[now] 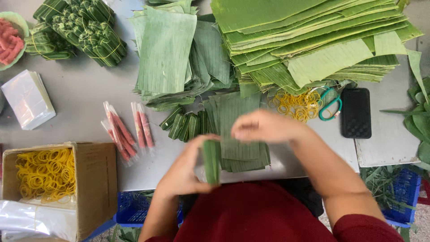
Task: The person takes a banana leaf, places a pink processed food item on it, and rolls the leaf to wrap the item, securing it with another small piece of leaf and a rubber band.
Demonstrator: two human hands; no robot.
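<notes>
My left hand (186, 170) grips a small roll wrapped in green banana leaf (211, 161), held upright near the table's front edge. My right hand (264, 126) hovers just above and to the right of it, fingers curled and blurred, over a small stack of cut leaf strips (237, 121). Whether it pinches anything is unclear. Several finished leaf-wrapped rolls (183, 124) lie left of the strips. Several thin red sticks in clear plastic sleeves (127, 130) lie further left.
Big stacks of banana leaves (309, 40) fill the back. Bundles of tied rolls (85, 27), a bowl of pink meat (11, 40), a cardboard box of yellow rubber bands (47, 172), loose bands (298, 105), green scissors (330, 104), a black phone (356, 112), plastic bags (27, 98).
</notes>
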